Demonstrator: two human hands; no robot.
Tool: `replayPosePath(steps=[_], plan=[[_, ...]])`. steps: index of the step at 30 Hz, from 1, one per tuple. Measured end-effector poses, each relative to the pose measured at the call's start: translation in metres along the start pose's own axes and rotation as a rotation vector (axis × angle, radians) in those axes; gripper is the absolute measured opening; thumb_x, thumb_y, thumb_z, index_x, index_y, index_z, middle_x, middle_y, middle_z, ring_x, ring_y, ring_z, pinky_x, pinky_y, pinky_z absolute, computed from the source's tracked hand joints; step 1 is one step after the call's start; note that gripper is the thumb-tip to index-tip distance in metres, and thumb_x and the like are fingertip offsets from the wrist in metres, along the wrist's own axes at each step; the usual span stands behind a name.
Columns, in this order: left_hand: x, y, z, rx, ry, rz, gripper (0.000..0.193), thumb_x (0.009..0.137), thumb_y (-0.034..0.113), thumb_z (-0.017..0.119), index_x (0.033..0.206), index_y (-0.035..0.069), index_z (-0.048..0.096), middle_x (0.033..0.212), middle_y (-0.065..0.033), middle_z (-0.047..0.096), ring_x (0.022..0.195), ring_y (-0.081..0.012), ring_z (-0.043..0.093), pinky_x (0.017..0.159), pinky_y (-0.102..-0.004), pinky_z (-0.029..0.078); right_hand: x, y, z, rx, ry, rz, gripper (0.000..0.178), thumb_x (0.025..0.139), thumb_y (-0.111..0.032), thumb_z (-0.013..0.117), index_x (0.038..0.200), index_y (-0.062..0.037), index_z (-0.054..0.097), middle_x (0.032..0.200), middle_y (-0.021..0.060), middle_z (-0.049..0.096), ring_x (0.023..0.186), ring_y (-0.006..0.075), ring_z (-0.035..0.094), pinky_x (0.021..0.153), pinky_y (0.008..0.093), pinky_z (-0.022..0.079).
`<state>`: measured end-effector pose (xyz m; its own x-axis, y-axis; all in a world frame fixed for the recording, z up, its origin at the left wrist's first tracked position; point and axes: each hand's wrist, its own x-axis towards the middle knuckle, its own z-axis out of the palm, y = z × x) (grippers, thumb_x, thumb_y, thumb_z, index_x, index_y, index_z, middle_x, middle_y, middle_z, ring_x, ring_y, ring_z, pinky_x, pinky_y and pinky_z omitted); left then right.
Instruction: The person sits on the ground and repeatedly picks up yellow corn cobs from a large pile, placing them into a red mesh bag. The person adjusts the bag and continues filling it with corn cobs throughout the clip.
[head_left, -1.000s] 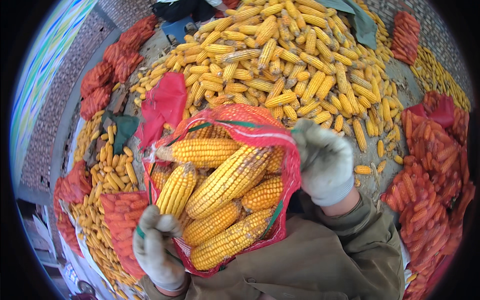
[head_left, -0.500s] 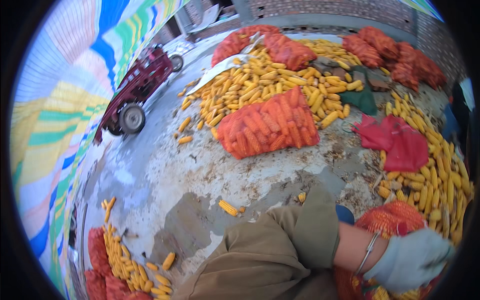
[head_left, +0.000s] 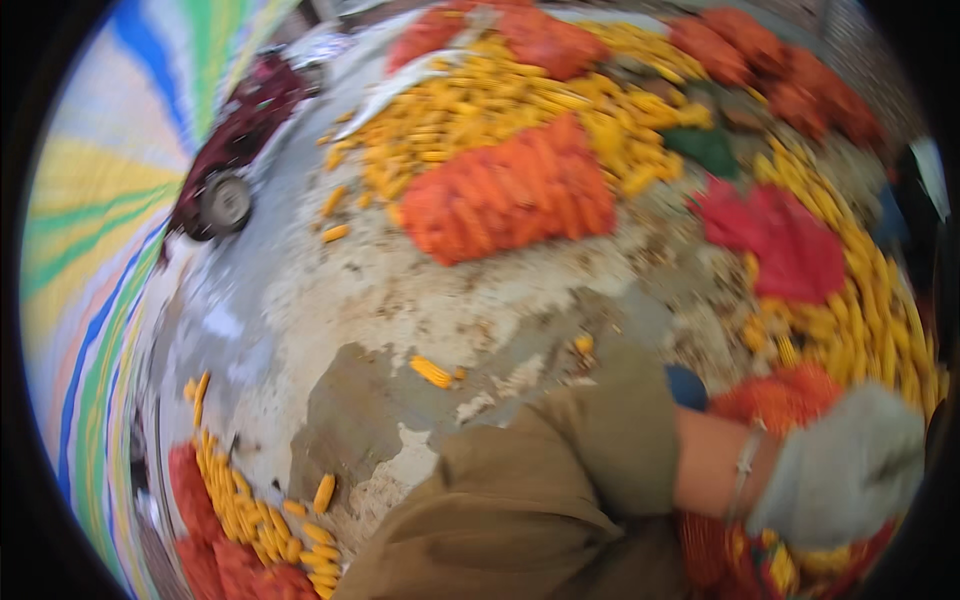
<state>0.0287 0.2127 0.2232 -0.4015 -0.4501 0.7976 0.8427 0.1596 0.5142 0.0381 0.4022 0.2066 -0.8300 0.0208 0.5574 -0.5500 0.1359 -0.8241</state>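
Note:
My left hand (head_left: 842,470), in a pale glove with a metal bracelet at the wrist, is over a red mesh sack (head_left: 778,396) at the lower right. Its arm, in an olive sleeve (head_left: 620,440), bends across from the lower middle. The fingers are blurred and turned away, so their grip is hidden. Below the hand, yellow corn cobs (head_left: 782,568) show inside the sack. Loose cobs (head_left: 860,320) lie in a heap just beyond it, with a crumpled pinkish-red bag (head_left: 775,240) on their near side. My right hand is out of the picture.
A filled orange mesh sack (head_left: 510,190) lies before a large corn heap (head_left: 450,120). Further full sacks (head_left: 825,95) stand at the back right. A dark red cart (head_left: 240,130) is parked beside a striped tarp (head_left: 95,240). More cobs (head_left: 245,510) lie at the lower left.
The view has shifted, so the scene sits higher and further left, and blurs. My left hand has moved slightly right relative to the sack and remains above it.

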Motion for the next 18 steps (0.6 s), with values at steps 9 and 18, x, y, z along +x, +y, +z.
replayPosePath(steps=[9, 18], plan=[[0.037, 0.0, -0.021, -0.346, -0.403, -0.196, 0.025, 0.094, 0.015, 0.06, 0.106, -0.006, 0.067, 0.059, -0.0049, 0.061, 0.05, -0.0131, 0.055, 0.06, -0.0325, 0.051, 0.0, -0.061, -0.102, 0.472, -0.086, -0.09, 0.022, 0.104, -0.009, 0.049, 0.123, 0.0017, 0.053, 0.084, 0.0063, 0.048, 0.069, 0.0132, 0.046, 0.064, 0.0245, 0.041], [0.011, -0.005, 0.041, -0.056, -0.906, -0.102, 0.015, 0.079, 0.014, 0.072, 0.085, 0.006, 0.06, 0.067, -0.0097, 0.062, 0.058, -0.0292, 0.064, 0.056, -0.0391, 0.052, 0.042, -0.026, -0.054, 0.325, -0.256, -0.158, 0.041, 0.093, 0.003, 0.054, 0.133, 0.0096, 0.047, 0.105, 0.0123, 0.056, 0.076, 0.0139, 0.056, 0.066, 0.0228, 0.047]])
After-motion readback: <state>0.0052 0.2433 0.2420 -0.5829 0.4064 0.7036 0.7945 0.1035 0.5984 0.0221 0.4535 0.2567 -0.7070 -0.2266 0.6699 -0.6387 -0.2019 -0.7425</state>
